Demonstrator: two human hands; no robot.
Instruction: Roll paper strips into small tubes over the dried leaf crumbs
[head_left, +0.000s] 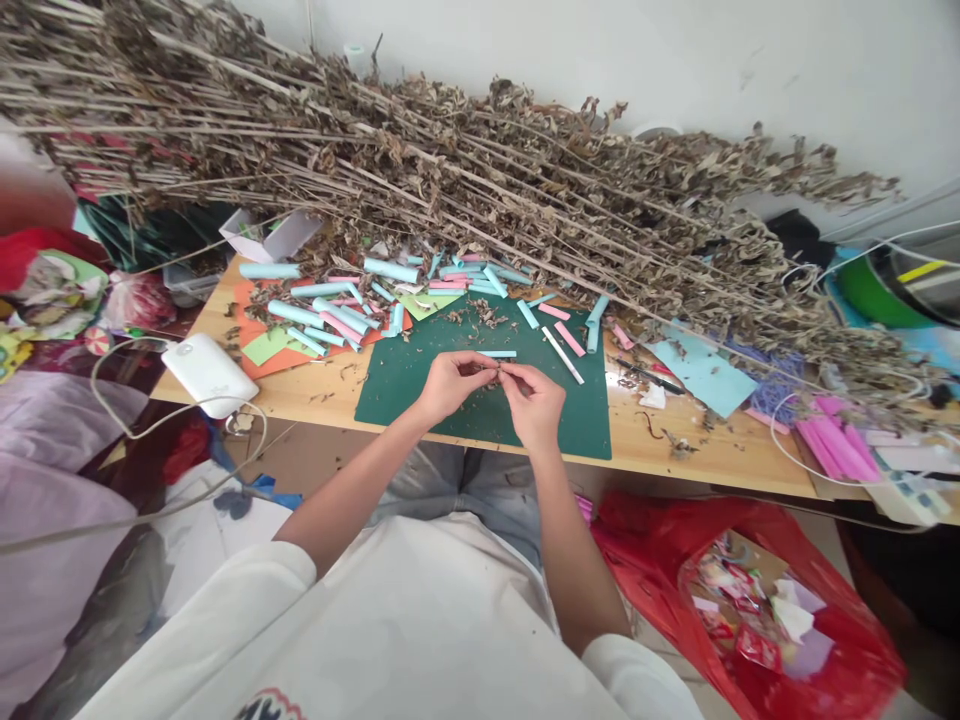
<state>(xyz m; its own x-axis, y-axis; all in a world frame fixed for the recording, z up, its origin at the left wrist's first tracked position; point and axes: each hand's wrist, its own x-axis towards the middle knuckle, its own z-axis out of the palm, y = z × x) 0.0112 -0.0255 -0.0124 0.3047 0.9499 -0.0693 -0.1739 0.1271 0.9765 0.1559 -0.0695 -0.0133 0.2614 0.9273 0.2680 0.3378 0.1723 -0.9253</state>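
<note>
Over the green cutting mat (420, 385), my left hand (452, 386) and my right hand (535, 402) meet fingertip to fingertip. Both are closed in a pinch on a small brown bit of dried leaf (496, 372), mostly hidden by the fingers. Brown crumbs lie on the mat beneath. Just behind my fingers is a thin light-blue paper tube (498, 353). A white stick (562, 356) and a pink paper tube (570, 339) rest to the right on the mat. More dried leaf (489, 314) is scattered at the mat's back.
Long dried plant stalks (450, 190) stretch across the back of the wooden table (292, 398). Many blue and pink rolled paper tubes (390, 270) lie behind the mat. A white power bank (210, 375) with a cable sits left. A red plastic bag (652, 545) of scraps stands below right.
</note>
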